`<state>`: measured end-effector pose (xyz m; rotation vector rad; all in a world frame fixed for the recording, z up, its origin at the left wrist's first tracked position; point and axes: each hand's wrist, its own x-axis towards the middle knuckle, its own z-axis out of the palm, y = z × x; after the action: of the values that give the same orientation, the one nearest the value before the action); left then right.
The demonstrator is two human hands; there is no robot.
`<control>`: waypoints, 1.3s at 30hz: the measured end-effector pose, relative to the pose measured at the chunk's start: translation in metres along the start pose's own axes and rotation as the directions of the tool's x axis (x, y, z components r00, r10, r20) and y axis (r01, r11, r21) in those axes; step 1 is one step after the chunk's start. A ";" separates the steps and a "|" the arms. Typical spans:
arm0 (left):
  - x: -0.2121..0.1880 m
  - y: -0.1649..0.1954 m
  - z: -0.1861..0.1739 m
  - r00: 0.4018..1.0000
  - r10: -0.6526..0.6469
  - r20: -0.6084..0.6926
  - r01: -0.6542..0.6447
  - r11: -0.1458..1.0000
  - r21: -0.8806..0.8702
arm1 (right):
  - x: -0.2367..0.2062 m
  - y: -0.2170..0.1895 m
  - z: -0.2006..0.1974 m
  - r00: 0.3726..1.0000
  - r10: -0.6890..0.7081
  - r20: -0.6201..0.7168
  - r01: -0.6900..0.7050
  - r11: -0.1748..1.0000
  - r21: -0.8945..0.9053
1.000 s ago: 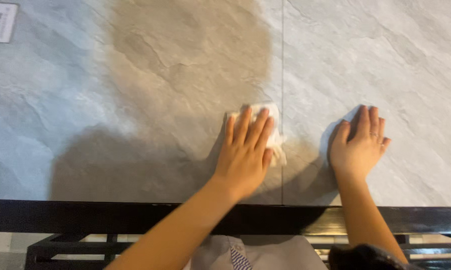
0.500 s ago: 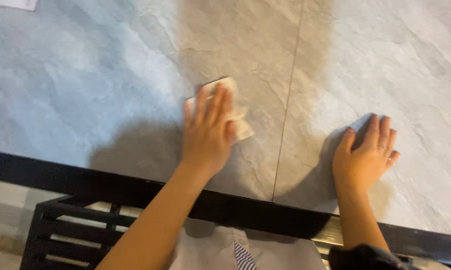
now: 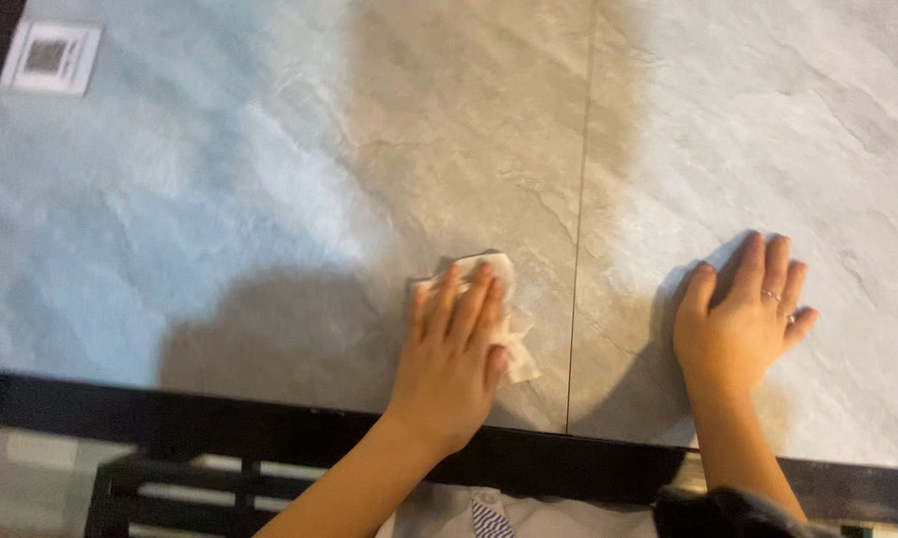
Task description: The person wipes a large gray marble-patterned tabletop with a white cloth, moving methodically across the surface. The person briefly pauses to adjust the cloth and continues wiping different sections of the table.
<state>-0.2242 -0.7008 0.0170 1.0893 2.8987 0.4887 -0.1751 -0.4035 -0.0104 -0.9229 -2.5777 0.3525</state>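
Presently, the left hand (image 3: pixel 452 354) lies flat, palm down, on a crumpled white cloth (image 3: pixel 504 317) at lower centre of the frame. Fingers are extended and held close together, pointing toward the top of the frame with a slight lean to the right. The hand presses the cloth against the tabletop (image 3: pixel 269 199) rather than closing around it.

Cloth position: lower centre, just left of the thin seam (image 3: pixel 580 229) that runs from the top of the frame down to the near table edge. Most of the cloth is covered by the hand. Visible portions: a rounded lobe beyond the fingertips and a pointed corner at the lower right of the hand. The long axis runs from upper left to lower right, with the pointed corner directed toward the seam and the near edge.

The right hand (image 3: pixel 740 319) rests flat on the tabletop at lower right, fingers extended and slightly spread, holding nothing. Rings show on two fingers. It is well apart from the cloth, on the far side of the seam.

The tabletop is grey with a stone pattern. A small white square label (image 3: pixel 50 58) sits at upper left. A dark edge (image 3: pixel 220 408) borders the bottom of the table.
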 end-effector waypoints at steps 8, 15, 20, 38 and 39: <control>0.073 -0.022 0.007 0.983 0.176 -0.056 -0.180 0.982 -0.061 | -0.011 -0.025 -0.018 0.999 0.044 -0.027 -0.045 0.999 -0.016; 0.090 -0.097 -0.010 0.992 -0.002 -0.126 0.005 1.000 0.021 | -0.009 -0.050 -0.029 0.999 0.026 -0.021 -0.028 0.997 -0.067; 0.015 -0.188 -0.043 0.979 -0.197 -0.059 0.202 0.976 0.086 | -0.011 -0.051 -0.025 1.000 -0.018 -0.023 0.017 0.998 -0.056; -0.030 -0.137 -0.046 0.967 0.223 -0.120 -0.241 0.957 -0.163 | -0.058 -0.172 0.021 0.967 -0.228 0.113 0.220 0.972 0.082; -0.013 -0.138 -0.043 0.970 0.215 -0.110 -0.230 0.962 -0.146 | -0.068 -0.186 0.025 0.966 -0.239 0.101 0.230 0.969 0.092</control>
<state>-0.3075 -0.8195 0.0162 1.4102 2.7659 0.7820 -0.2406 -0.5904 0.0156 -0.5763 -2.7153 0.4467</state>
